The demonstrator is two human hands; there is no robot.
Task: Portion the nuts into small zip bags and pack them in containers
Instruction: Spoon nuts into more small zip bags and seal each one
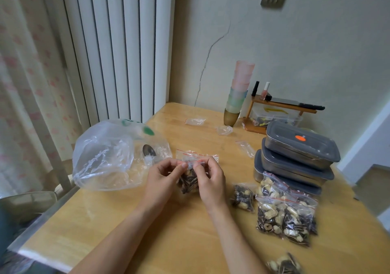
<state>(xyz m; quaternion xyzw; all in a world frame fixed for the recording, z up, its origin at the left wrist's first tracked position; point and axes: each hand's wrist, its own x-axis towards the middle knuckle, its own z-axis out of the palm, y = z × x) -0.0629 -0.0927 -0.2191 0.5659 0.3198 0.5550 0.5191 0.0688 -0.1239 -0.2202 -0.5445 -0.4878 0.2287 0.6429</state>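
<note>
Both forearms angled in over the table (130, 221), my left hand (163, 177) and right hand (210, 180) pinching the filled zip bag's (188, 182) red seal strip, fingers curled.

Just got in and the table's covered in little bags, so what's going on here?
A person is portioning nuts and seeds into small zip bags. Both hands, the left hand and right hand, pinch the red-striped top of a filled zip bag, apparently sealing it. Several filled bags lie to the right, in front of a stack of lidded metal containers. A large clear plastic bag sits to the left, and a few empty zip bags lie farther back on the wooden table.
</note>
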